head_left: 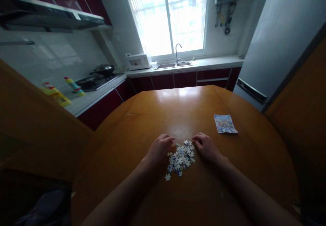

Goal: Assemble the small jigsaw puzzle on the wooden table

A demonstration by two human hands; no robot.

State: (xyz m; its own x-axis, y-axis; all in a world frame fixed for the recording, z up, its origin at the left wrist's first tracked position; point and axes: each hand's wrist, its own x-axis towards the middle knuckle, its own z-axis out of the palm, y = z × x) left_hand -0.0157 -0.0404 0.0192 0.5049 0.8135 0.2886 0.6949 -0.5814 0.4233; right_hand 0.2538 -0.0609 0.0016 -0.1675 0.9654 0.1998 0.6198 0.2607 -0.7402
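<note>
A loose pile of jigsaw puzzle pieces (pixel 181 158) lies on the wooden table between my two hands. Many pieces look pale, and some show blue. At the pile's left is my left hand (pixel 161 147), its fingers bent and close together towards the pieces. My right hand (pixel 205 146) rests at the upper right edge of the pile with curled fingers, the tips near the outermost pieces. Whether either hand has a piece in it is hidden. One single puzzle piece (pixel 167 177) lies apart at the near left.
A creased picture sheet (pixel 225 124) lies to the right on the round wooden table (pixel 178 110). Beyond the table are a sink (pixel 166 66), a microwave (pixel 138 62) and a stove with a pan (pixel 104 69). A fridge (pixel 277 39) stands at the right.
</note>
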